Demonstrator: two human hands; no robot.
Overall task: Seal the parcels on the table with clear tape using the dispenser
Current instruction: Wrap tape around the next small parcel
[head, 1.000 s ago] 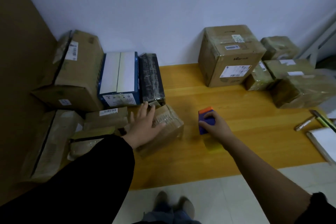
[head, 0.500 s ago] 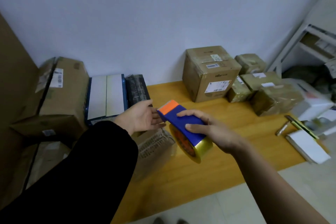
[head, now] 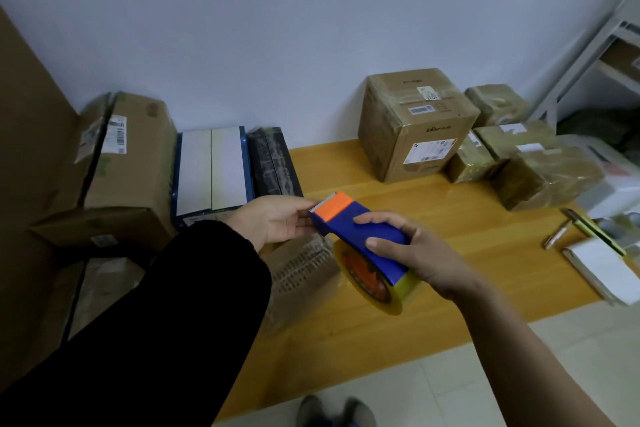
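dispenser (head: 360, 232) held in the air above parcel (head: 304, 274), off table (head: 450, 218) | right hand (head: 422, 253) wrapped round blue body, roll (head: 377, 281) hanging below, judged free to feed | left hand (head: 277, 222) at orange cutter end, likely seeking tape end; pinching or merely touching: cannot tell | sealing not yet begun

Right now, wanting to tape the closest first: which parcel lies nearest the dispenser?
The small tape-wrapped brown parcel directly beneath the dispenser and left hand; every other box sits farther back toward the wall or off to the sides.
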